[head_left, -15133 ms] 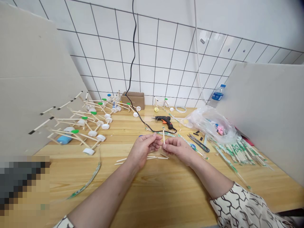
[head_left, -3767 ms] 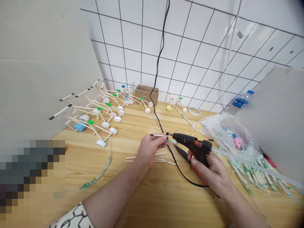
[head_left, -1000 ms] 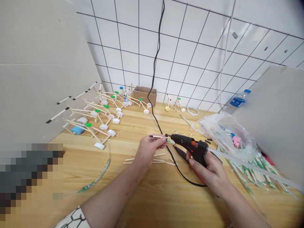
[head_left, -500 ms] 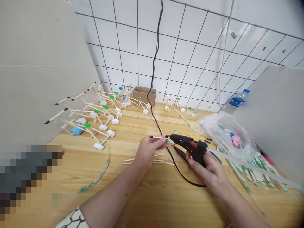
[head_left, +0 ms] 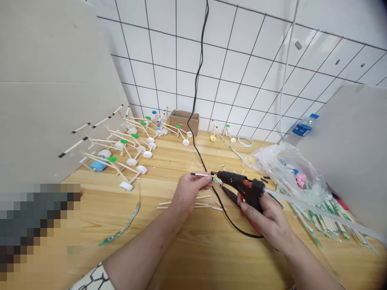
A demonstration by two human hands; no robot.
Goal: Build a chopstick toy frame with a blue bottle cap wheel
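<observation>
Between the thumb and fingers of my left hand (head_left: 193, 189) is a short wooden stick (head_left: 201, 175) with black ends. My right hand (head_left: 269, 215) is closed round the handle of a black glue gun (head_left: 237, 181), a long clear glue stick (head_left: 302, 201) jutting from its back. The gun's nozzle points left, right at the stick's black end; whether they touch I cannot tell. Pliers (head_left: 229, 193) with dark jaws lie under the gun, partly hidden. Several loose wooden sticks (head_left: 169, 202) lie on the table behind my left wrist.
Several stick-built tricycle models (head_left: 121, 161) with white wheels stand at the left. A cardboard box (head_left: 184, 121) and one more model (head_left: 222, 131) are by the tiled wall. At the right are a plastic bag (head_left: 290, 165), wrapped sticks (head_left: 335, 221) and a bottle (head_left: 304, 127). A black cord (head_left: 198, 153) crosses the table.
Both hands, the stick and the glue gun keep practically the same position. The whole view has shifted very slightly.
</observation>
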